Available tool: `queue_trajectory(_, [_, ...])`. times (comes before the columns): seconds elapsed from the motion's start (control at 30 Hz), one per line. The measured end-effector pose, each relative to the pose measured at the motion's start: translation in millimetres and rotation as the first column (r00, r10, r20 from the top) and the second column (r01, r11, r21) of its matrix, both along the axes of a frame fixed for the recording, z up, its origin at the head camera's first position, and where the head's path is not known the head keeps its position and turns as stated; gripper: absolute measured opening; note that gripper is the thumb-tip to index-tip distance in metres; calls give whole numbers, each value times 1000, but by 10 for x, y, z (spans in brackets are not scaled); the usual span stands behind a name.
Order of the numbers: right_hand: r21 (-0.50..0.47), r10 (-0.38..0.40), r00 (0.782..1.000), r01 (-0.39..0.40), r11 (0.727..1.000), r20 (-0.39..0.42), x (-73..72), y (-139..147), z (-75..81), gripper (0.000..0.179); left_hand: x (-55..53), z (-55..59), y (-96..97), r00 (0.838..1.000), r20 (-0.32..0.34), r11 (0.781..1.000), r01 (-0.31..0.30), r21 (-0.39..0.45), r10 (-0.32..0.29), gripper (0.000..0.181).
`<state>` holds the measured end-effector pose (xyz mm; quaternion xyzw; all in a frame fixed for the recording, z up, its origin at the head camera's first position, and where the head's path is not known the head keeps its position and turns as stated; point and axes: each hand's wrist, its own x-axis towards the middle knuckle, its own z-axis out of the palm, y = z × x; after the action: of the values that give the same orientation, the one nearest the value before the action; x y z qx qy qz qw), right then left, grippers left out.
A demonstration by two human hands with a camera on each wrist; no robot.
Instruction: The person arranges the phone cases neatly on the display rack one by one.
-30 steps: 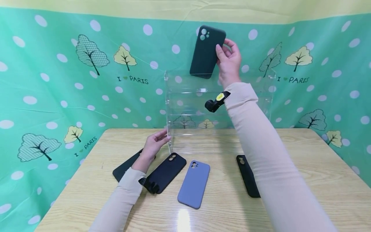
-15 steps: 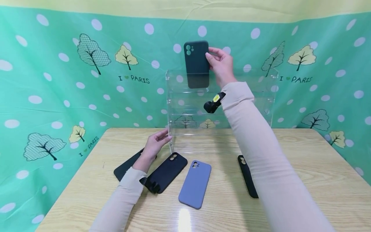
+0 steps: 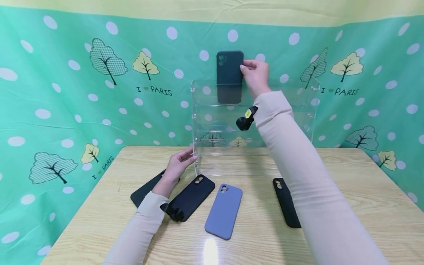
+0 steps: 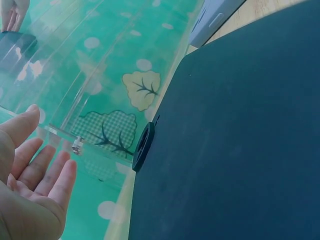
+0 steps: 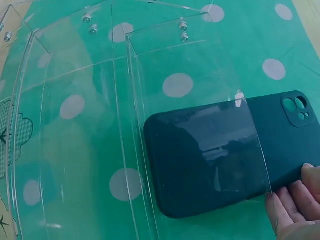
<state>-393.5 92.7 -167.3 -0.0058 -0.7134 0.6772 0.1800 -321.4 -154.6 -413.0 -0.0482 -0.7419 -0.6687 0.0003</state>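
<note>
My right hand [image 3: 257,76] pinches a dark green phone case [image 3: 230,70] by its right edge, thumb in front. The case stands upright, its lower part behind the clear front panel of the top tier of an acrylic display rack [image 3: 253,151]. In the right wrist view, the camera cutouts of the case [image 5: 220,155] point away from the rack. My left hand [image 3: 176,166] is at the rack's left side panel, fingers relaxed and thumb at the edge. Beneath the left forearm lie a dark phone case [image 3: 145,189] and a black phone case [image 3: 193,197].
A lavender-grey phone case [image 3: 223,211] lies on the wooden table [image 3: 251,239] in front of the rack. Another black phone case [image 3: 285,202] is partly covered by my right sleeve. A green dotted cloth [image 3: 159,117] hangs behind the table.
My right hand has lowered the green case from above the rack and turned it upright, its bottom now behind the top tier's front panel. My left hand has stayed at the side panel.
</note>
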Motion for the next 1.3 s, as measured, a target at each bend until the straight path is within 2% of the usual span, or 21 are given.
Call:
queue_trajectory(0.17, [-68,36,999,-37,997,-16,57,95,-5,36,-6,7,22,1000,-21,1000,8,11,-8,47])
queue_trajectory(0.47, [-167,79,995,-89,982,-68,170,332,-51,37,19,42,42,1000,-12,1000,19,10,-18,47])
queue_trajectory(0.63, [-211,136,985,-155,965,-103,259,500,-99,39,4,-9,36,1000,-15,1000,14,2,-14,47])
queue_trajectory(0.77, [-160,183,974,-204,966,-134,384,651,-176,43,13,-16,40,1000,-13,1000,15,5,-15,48])
queue_trajectory(1.0, [53,200,970,-194,979,-136,635,1001,-381,51,39,-24,15,1000,3,1000,7,4,-7,50])
queue_trajectory(1.13, [94,215,965,-203,975,-151,767,1202,-499,50,45,-16,5,1000,0,1000,-2,-1,2,50])
queue_trajectory(1.3, [218,211,971,-183,959,-115,924,1412,-630,46,37,-6,4,1000,-8,1000,-3,-2,3,50])
